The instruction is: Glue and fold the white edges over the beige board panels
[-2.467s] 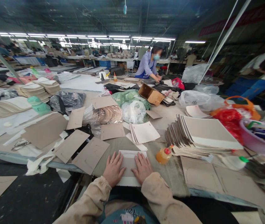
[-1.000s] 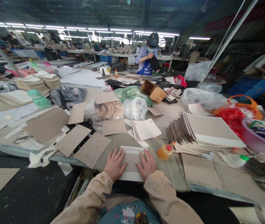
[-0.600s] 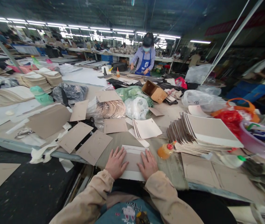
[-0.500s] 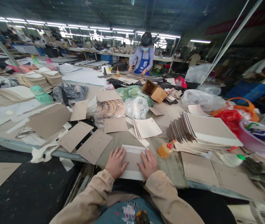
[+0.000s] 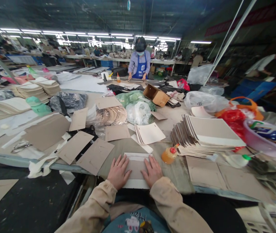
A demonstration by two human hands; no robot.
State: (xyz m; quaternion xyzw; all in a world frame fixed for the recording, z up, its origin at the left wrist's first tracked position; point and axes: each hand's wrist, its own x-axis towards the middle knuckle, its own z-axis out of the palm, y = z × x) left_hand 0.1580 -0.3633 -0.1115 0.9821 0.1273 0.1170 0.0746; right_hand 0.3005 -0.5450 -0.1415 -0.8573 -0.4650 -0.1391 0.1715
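A grey-brown panel with white bands along its far and near edges (image 5: 136,166) lies at the table's front edge. On its left side my left hand (image 5: 119,171) rests with fingers spread. My right hand (image 5: 153,170) lies flat on the right side, fingers apart. Neither hand grips anything. Just right of my right hand stands a bottle of amber liquid with a red cap (image 5: 169,154). Beyond the panel are a few pale stitched sheets (image 5: 150,133). Flat grey-brown pieces (image 5: 95,156) lie to the left.
A tall stack of panels (image 5: 213,131) and a pink basin (image 5: 266,145) occupy the right. Scissors (image 5: 20,147) lie at left. Plastic bags (image 5: 140,112) and an open cardboard box (image 5: 156,95) sit farther back. Across the table stands a person in a blue apron (image 5: 141,66).
The camera view has shifted slightly, moving the scene left in the picture. Both hands remain flat on the panel, in nearly the same places.
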